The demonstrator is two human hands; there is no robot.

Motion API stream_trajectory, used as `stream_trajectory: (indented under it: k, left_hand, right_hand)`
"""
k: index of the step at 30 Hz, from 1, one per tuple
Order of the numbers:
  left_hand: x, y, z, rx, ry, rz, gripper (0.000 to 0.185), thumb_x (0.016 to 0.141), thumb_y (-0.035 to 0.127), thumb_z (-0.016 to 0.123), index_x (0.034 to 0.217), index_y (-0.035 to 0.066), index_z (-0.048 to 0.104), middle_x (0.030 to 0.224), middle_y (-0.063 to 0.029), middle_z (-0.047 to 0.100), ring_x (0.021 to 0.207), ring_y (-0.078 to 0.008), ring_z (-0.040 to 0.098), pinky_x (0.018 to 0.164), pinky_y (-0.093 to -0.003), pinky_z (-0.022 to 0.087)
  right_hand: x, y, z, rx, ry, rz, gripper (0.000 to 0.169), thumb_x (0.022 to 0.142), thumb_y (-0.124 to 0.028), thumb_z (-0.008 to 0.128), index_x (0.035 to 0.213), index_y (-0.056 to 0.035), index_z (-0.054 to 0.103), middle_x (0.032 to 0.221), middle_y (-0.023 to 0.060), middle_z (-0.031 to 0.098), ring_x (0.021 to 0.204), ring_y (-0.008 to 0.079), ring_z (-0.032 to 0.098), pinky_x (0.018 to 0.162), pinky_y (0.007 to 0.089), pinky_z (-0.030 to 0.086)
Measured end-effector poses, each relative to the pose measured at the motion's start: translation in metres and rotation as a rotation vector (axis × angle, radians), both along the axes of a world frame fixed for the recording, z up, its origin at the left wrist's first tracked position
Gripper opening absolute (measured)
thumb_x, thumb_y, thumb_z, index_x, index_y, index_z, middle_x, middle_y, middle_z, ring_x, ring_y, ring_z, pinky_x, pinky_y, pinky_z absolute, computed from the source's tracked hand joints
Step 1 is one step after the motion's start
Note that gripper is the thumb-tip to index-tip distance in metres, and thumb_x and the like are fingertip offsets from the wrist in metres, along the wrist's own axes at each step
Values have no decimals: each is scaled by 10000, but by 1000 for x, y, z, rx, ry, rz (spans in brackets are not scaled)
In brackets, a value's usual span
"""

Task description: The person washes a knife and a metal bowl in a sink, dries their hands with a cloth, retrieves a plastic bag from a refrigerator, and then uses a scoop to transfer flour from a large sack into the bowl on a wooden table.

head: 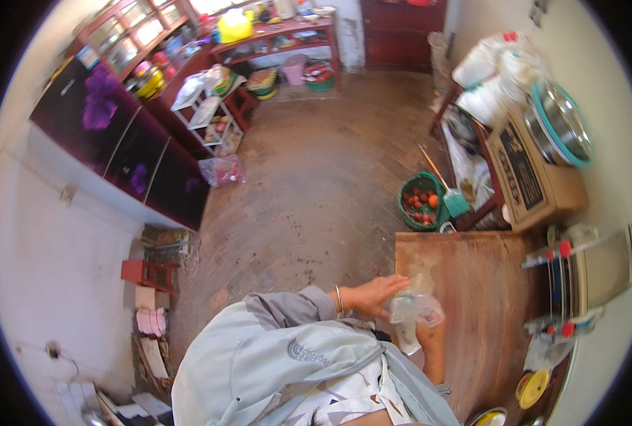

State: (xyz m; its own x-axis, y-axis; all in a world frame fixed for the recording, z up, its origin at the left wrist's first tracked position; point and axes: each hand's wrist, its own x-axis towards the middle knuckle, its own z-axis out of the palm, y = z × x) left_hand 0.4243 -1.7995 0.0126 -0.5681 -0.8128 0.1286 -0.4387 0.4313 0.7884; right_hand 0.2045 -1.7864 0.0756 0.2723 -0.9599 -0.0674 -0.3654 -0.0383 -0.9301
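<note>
Over the left edge of a wooden tabletop [475,298], both of my hands are at a piece of clear plastic [409,310], perhaps a bag or a thin container. My right hand [431,329] grips it from the right, its fingers partly hidden behind the plastic. My left hand [374,294], with a bangle [339,300] at the wrist, reaches in from the left. Its fingers are stretched out and the thumb is apart from them, close against the plastic. More see-through film [422,284] lies or hangs beyond the fingertips, blurred.
On the tabletop's right stands a metal-framed device with red knobs [565,248]. Yellow-lidded containers [534,388] are near the front right. Past the far edge are a green basket of red fruit [421,202], a fly swatter [454,202] and a cardboard box [539,170]. A dark refrigerator [124,138] stands left.
</note>
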Motion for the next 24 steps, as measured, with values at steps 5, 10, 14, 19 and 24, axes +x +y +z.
stream_trajectory:
  k: [5, 10, 14, 19, 24]
  left_hand:
    - [26, 46, 15, -265, -161, 167, 779, 840, 424, 606, 1446, 92, 246, 1515, -140, 185, 1412, -285, 130, 1129, -418, 123]
    - [122, 67, 57, -119, 262, 359, 500, 881, 318, 577, 1293, 92, 405, 1316, -112, 373, 1238, -235, 327, 1023, -362, 286]
    - [209, 95, 22, -15, 617, 614, 267, 884, 219, 578, 1097, 72, 514, 1053, -70, 504, 979, -181, 479, 872, -317, 406]
    - [321, 120, 70, 110, 1482, 833, 142, 896, 189, 541, 856, 54, 559, 801, -39, 554, 817, -166, 540, 873, -302, 429]
    - [415, 138, 150, -225, 1627, 733, 203, 891, 231, 508, 762, 74, 509, 652, -42, 485, 738, -198, 502, 1047, -397, 283]
  right_hand:
    - [106, -4, 35, -123, -112, 341, 305, 682, 58, 539, 973, 4, 610, 921, 120, 613, 851, 237, 600, 754, 291, 468]
    - [217, -10, 77, -391, -120, 687, 315, 680, 21, 621, 993, -7, 608, 941, 133, 617, 885, 233, 599, 757, 306, 474]
    - [308, -11, 96, -253, -228, 1007, 482, 702, -62, 701, 1161, -29, 554, 1194, 138, 541, 1053, 222, 563, 844, 335, 455]
    - [402, -57, 18, 148, -409, 661, 556, 850, -200, 629, 1332, -23, 415, 1295, 91, 490, 1172, 220, 497, 959, 354, 393]
    - [501, -48, -60, 1302, -785, 904, 512, 921, -377, 521, 1297, -36, 460, 1293, 97, 510, 1196, 213, 475, 1028, 394, 368]
